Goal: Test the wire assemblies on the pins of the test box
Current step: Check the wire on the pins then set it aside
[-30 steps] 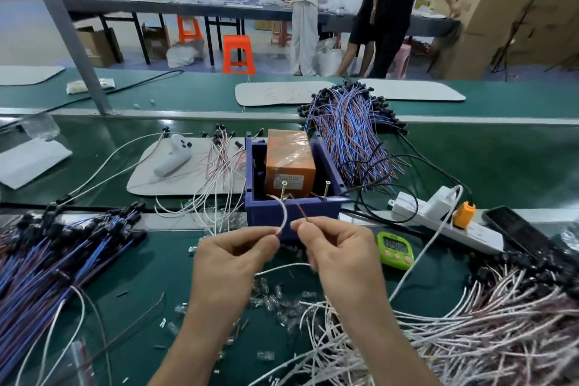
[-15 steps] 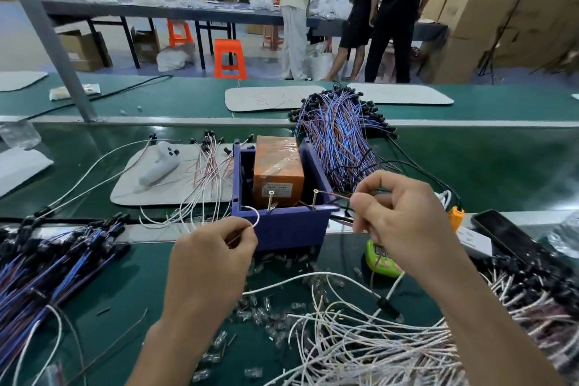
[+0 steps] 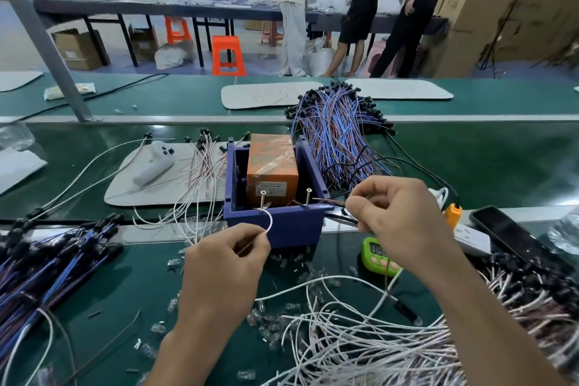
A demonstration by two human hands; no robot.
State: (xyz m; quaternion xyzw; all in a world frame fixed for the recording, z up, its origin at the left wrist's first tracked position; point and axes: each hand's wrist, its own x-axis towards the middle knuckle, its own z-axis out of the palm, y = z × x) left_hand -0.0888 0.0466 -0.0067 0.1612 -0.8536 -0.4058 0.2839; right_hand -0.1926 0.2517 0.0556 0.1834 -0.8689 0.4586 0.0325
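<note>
My left hand is pinching the white wire onto the box's left pin. My right hand is pinching its reddish end against the right pin, probably to complete the circuit.

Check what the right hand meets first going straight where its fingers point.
Probably the right pin on the front wall of the blue test box: the right hand pinches a wire whose tip points left at it. Depth is unclear from one view.

The right hand has been drawn apart from the left hand, and the brown wire end beyond its fingertips brought to the right pin.
</note>
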